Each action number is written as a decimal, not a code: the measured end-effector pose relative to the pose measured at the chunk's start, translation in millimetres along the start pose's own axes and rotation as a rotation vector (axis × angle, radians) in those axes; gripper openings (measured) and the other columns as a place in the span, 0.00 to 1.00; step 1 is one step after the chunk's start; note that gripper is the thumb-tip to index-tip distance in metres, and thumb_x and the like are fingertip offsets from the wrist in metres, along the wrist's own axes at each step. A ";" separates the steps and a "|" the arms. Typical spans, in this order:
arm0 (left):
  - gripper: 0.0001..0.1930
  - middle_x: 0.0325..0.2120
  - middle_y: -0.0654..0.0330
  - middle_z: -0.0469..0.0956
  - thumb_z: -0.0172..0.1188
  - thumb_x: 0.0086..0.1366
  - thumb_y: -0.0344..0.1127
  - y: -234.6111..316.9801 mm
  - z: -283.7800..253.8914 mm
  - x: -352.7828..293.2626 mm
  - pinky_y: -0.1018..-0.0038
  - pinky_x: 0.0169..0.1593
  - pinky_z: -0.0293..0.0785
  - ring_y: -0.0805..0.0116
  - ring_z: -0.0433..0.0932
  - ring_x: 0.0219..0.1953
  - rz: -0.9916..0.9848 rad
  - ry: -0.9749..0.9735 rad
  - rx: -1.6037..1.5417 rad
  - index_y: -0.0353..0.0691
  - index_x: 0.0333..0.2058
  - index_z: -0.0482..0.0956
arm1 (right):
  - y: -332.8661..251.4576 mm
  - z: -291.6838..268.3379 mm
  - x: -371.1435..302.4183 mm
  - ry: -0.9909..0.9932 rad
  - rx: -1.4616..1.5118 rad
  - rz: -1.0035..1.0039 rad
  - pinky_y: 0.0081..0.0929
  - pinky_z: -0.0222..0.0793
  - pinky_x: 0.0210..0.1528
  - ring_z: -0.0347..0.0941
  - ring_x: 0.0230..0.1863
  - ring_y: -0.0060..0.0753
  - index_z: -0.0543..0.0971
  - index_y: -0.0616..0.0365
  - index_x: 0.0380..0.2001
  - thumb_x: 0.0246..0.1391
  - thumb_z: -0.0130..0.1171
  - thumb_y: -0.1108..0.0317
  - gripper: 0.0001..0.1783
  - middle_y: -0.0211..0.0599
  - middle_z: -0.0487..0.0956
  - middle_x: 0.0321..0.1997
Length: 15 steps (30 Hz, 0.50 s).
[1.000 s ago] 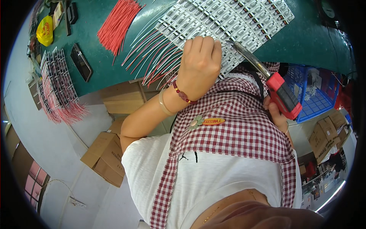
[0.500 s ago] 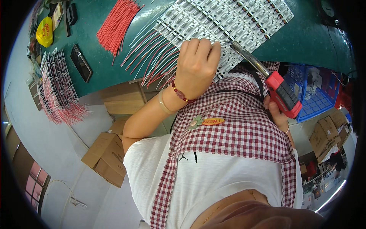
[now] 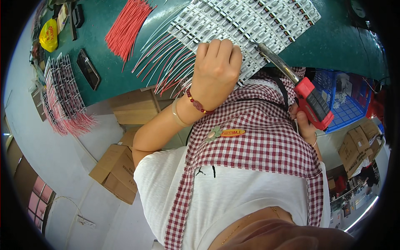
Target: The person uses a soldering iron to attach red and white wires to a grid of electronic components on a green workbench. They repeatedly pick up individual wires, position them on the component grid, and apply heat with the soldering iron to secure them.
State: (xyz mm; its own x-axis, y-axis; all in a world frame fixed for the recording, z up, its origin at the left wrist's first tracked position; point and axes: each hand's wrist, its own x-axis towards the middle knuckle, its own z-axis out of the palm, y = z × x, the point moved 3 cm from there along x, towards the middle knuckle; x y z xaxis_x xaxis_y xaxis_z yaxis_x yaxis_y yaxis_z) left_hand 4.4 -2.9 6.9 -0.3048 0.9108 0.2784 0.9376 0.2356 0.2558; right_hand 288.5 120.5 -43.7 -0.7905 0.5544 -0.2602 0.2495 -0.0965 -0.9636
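My left hand (image 3: 217,68) rests over the near left part of a sheet of silvery circuit boards (image 3: 246,25), knuckles up and fingers curled in. Whatever lies between its fingertips is hidden beneath the hand. Red and white wires (image 3: 166,62) fan out from the sheet's left edge, beside that hand. My right hand (image 3: 305,125), partly covered, is closed around the red and black handle of a soldering iron (image 3: 311,102). The iron's metal barrel slants up and left, its tip over the boards, a little right of my left fingers.
A bundle of red wires (image 3: 128,29) lies on the green table (image 3: 112,75). Farther left are a phone (image 3: 88,69), a yellow bag (image 3: 49,35) and a stack of wired boards (image 3: 64,93) at the edge. A blue basket (image 3: 343,108) stands right, and cardboard boxes (image 3: 114,171) below left.
The soldering iron has shifted slightly right with my right hand, its tip now a bit farther from my left fingers. My left hand has moved up a little, still curled.
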 end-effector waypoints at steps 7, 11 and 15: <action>0.12 0.24 0.61 0.66 0.58 0.48 0.25 1.7 -2.1 -3.5 0.69 0.34 0.63 0.63 0.68 0.29 0.033 0.097 -0.029 0.35 0.35 0.79 | -5.8 0.2 -0.6 -0.034 -0.124 -0.051 0.28 0.72 0.44 0.77 0.42 0.31 0.77 0.64 0.46 0.54 0.60 0.68 0.17 0.40 0.80 0.42; 0.13 0.24 0.61 0.66 0.59 0.47 0.24 5.7 3.1 -7.4 0.70 0.33 0.64 0.64 0.68 0.29 0.012 0.078 -0.078 0.35 0.35 0.79 | -1.3 2.3 -7.6 -0.041 -0.209 -0.002 0.25 0.64 0.37 0.67 0.30 0.25 0.71 0.65 0.47 0.57 0.58 0.58 0.23 0.33 0.72 0.30; 0.13 0.24 0.61 0.66 0.59 0.47 0.23 6.1 4.5 -6.1 0.70 0.33 0.64 0.64 0.67 0.28 -0.005 0.070 -0.092 0.36 0.34 0.79 | -11.2 9.5 -7.6 -0.023 -0.153 0.075 0.24 0.62 0.35 0.65 0.29 0.24 0.71 0.65 0.46 0.57 0.58 0.58 0.22 0.32 0.72 0.29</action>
State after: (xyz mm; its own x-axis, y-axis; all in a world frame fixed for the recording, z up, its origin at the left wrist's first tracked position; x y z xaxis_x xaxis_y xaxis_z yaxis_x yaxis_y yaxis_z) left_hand 12.8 -5.5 2.6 -0.3230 0.8832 0.3401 0.9179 0.2048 0.3399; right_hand 286.4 109.5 -31.6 -0.7787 0.5312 -0.3340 0.3891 -0.0088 -0.9211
